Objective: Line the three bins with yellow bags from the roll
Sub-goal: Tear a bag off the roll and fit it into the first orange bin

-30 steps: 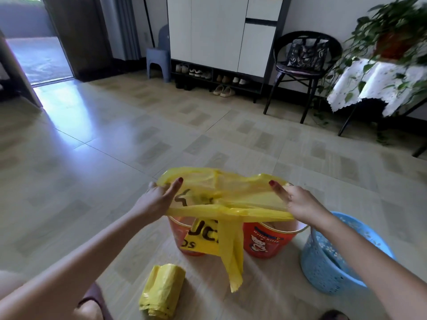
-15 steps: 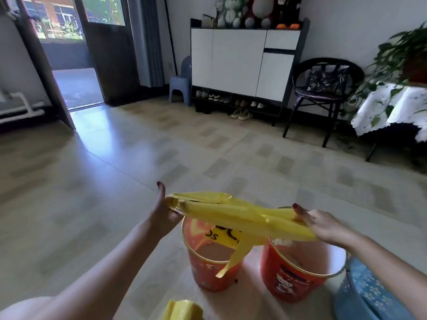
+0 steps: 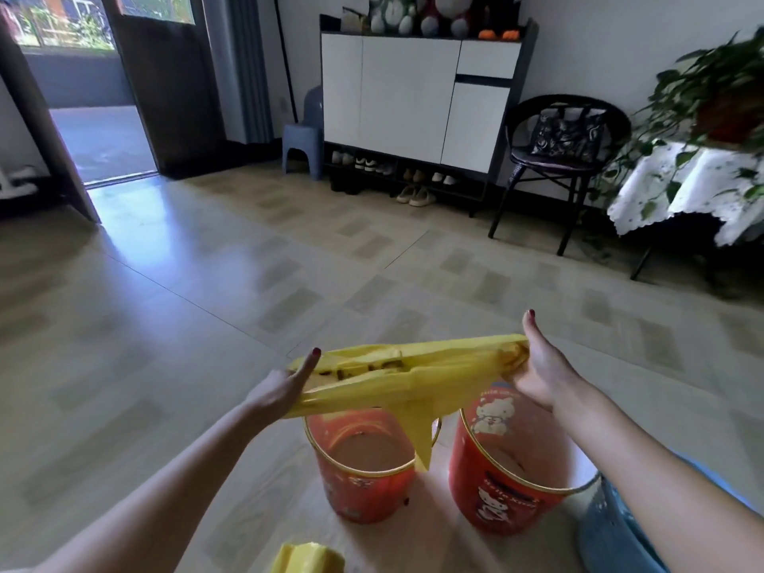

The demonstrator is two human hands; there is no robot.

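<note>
Yellow bag (image 3: 407, 376), stretched across the lower centre of the frame, is gripped at its left end by the left hand (image 3: 276, 392) and at its right end by the right hand (image 3: 537, 372). Below it stand two red bins (image 3: 364, 481), with a blue bin (image 3: 607, 531) at lower right. The yellow roll (image 3: 308, 558) lies at the bottom edge.

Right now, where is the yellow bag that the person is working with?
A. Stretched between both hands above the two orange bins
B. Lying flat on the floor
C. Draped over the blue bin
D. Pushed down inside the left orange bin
A: the yellow bag is pulled taut between the left hand and right hand, above the unlined orange bins.
</note>
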